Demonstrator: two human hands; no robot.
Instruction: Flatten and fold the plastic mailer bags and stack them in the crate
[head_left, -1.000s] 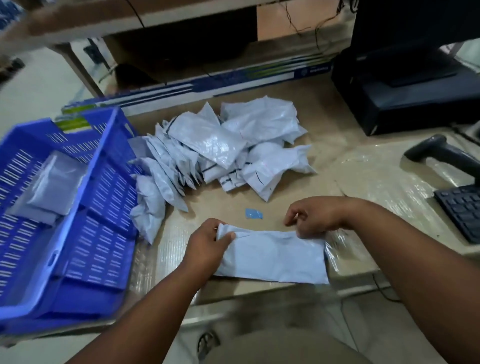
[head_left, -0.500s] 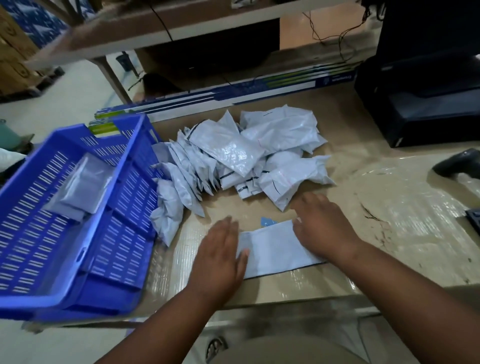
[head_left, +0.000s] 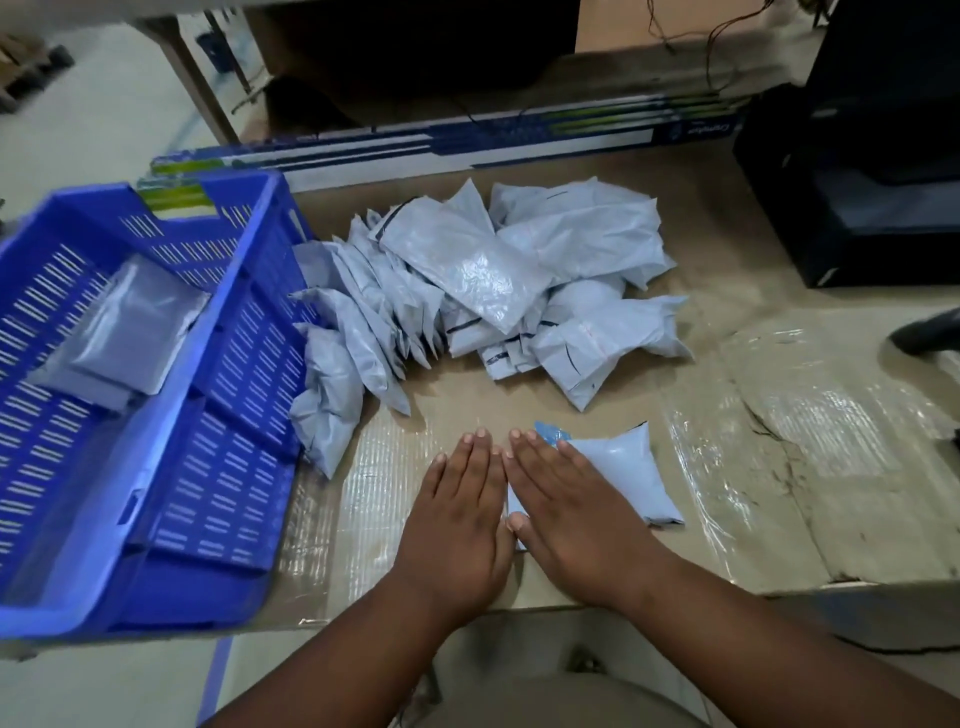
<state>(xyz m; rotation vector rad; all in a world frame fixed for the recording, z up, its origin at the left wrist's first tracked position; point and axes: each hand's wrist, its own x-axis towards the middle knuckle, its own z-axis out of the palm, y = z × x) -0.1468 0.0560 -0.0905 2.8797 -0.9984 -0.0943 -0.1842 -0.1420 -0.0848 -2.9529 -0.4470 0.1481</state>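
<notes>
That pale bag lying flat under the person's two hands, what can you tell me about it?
The mailer bag is pale grey-blue, smooth plastic, slightly puffed at its uncovered right end, with a dark edge along its far corner. It lies flat near the front edge of the table, apart from the loose pile behind it. The right hand presses on it with straight fingers; the left hand lies flat beside that hand, over the bag's left end. A small blue scrap peeks out at its far edge.
</notes>
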